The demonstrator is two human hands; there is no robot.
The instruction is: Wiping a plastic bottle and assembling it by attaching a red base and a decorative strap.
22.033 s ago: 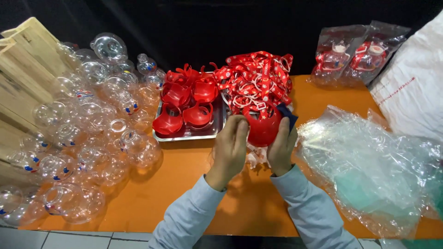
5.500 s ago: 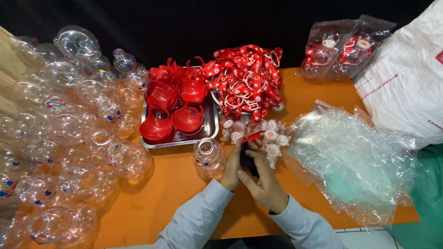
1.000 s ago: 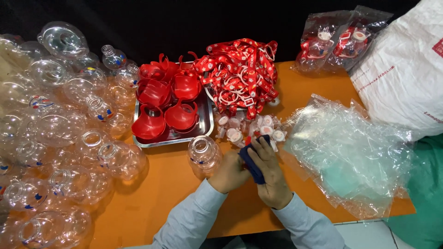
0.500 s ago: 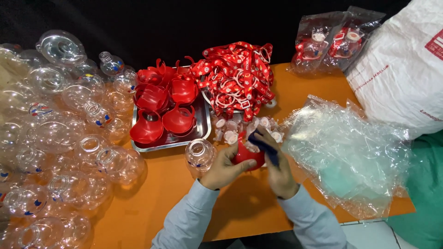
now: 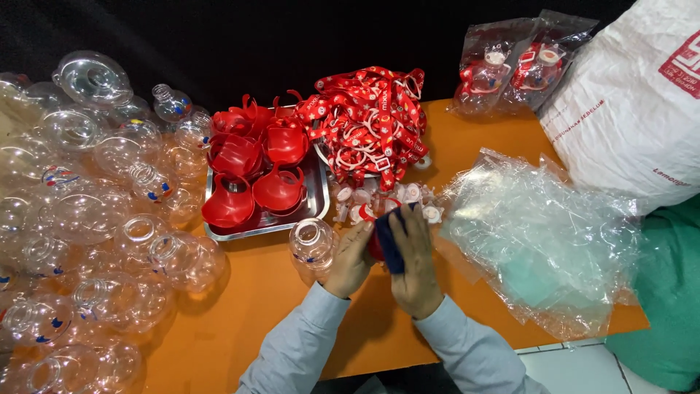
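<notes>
My two hands meet over the orange table (image 5: 262, 306). My right hand (image 5: 415, 263) holds a dark blue cloth (image 5: 389, 241) pressed against a small red piece (image 5: 375, 246). That piece is gripped by my left hand (image 5: 350, 259), mostly hidden between the palms. A clear round plastic bottle (image 5: 312, 244) stands upright just left of my left hand. Behind my hands lies a heap of small white-and-red caps (image 5: 364, 201).
A metal tray (image 5: 319, 198) holds red cup-shaped lids. Red lanyards (image 5: 372, 124) pile behind it. Several clear bottles (image 5: 80, 219) crowd the left side. Clear plastic bags (image 5: 539, 241) lie right, a white sack (image 5: 634, 109) and bagged items (image 5: 510, 66) sit far right.
My hands have closed together over the red piece, and the blue cloth now covers more of it. The view has shifted a little.
</notes>
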